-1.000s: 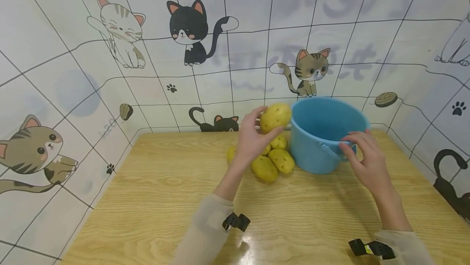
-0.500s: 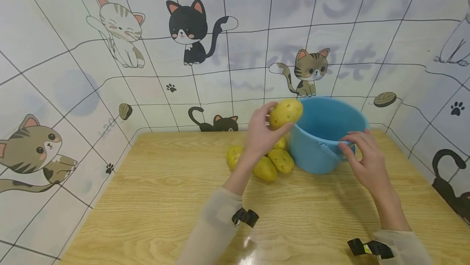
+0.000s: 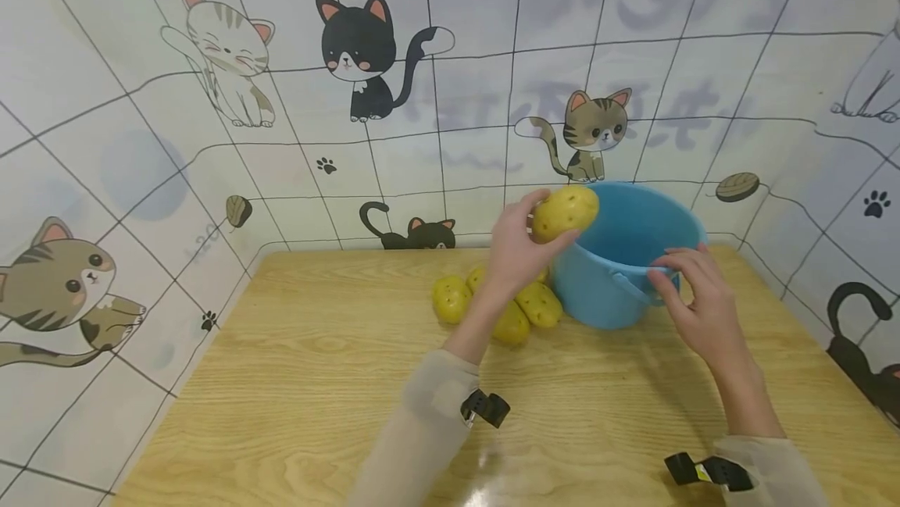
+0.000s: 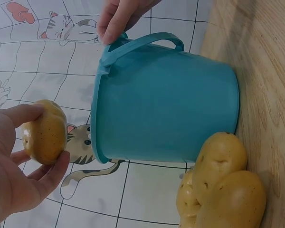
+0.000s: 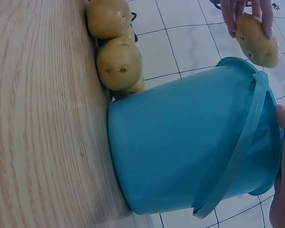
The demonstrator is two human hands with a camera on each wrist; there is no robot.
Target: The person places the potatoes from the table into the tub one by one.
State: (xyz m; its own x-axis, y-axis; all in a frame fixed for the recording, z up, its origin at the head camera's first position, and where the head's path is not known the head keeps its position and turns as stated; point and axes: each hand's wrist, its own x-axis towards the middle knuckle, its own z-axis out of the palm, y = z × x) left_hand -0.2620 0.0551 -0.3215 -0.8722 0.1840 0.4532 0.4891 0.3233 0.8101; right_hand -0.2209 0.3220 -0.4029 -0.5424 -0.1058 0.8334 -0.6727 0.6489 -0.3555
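Note:
A yellow potato (image 3: 566,212) is held between the thumb and fingers of my left hand (image 3: 519,245), raised beside the left rim of a blue bucket (image 3: 598,288). In the left wrist view the potato (image 4: 46,133) is apart from the bucket's rim. My right hand (image 3: 703,308) pinches the bucket's rim at its near right side, where the handle (image 3: 633,288) hangs down. The bucket stands upright on the wooden table. Several more potatoes (image 3: 540,305) lie in a cluster at its left, partly hidden behind my left forearm.
The wooden table (image 3: 302,390) meets walls covered in a cat-print grid pattern (image 3: 478,85) at the back and both sides. Black straps with small devices (image 3: 485,408) sit on both sleeves. The loose potatoes (image 5: 119,64) lie close against the bucket's side.
My left hand has carried the potato to the right and slightly up, from over the cluster to the bucket's rim. My right hand has kept its hold on the rim.

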